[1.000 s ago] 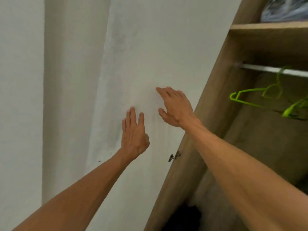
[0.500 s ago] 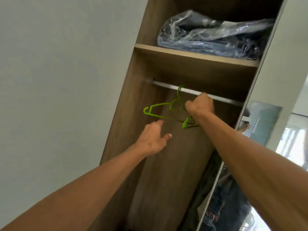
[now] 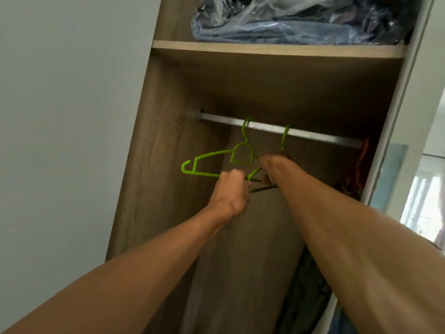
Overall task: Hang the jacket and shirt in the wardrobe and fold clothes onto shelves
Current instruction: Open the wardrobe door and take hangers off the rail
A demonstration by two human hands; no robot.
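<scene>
In the middle, the left hand grips the green hanger by its bottom bar, the right hand grips a second hanger; both hooks sit above on the rail

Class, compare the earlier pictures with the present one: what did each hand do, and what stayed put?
Both hands, earlier flat outside the wardrobe, reached in. The right hand arrived first and holds the second hanger; the left hand followed and now grips the lower bar of the first hanger. Both hangers still hang on the rail; the bag stays on the shelf.
</scene>
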